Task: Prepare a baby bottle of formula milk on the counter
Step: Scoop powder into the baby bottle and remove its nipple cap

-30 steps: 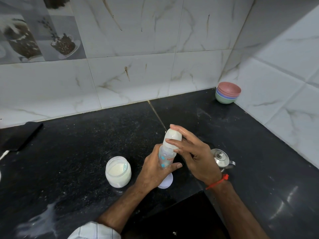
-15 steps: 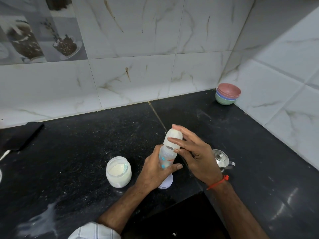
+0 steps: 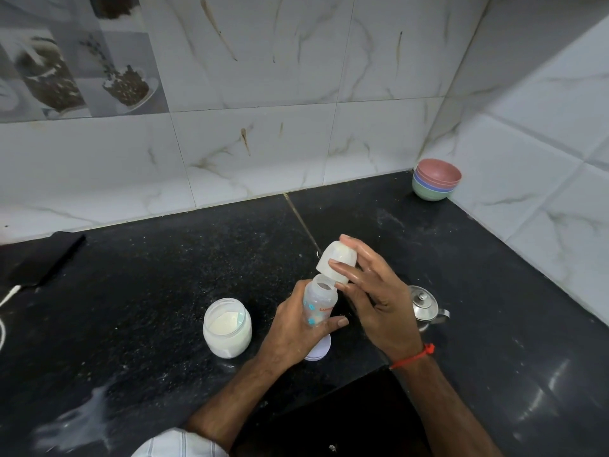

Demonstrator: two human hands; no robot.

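Observation:
My left hand (image 3: 293, 331) grips a clear baby bottle (image 3: 319, 305) with blue and orange print, held upright above the black counter (image 3: 164, 291); its mouth stands open. My right hand (image 3: 375, 298) holds the white bottle cap (image 3: 336, 260) tilted just above and right of the bottle's mouth, apart from it. An open jar of white formula powder (image 3: 227, 328) stands on the counter to the left of the bottle. A white round lid (image 3: 319, 351) lies on the counter under my left hand, partly hidden.
A small steel pot with a lid (image 3: 425, 306) sits right behind my right hand. Stacked coloured bowls (image 3: 435, 179) stand in the far corner. A black flat object (image 3: 43, 258) and a white cable (image 3: 8, 296) lie at the left. White powder is smeared at the near left (image 3: 79, 427).
The cap was seated on the bottle before; my right hand has lifted it off and up to the right. The bottle's mouth now shows.

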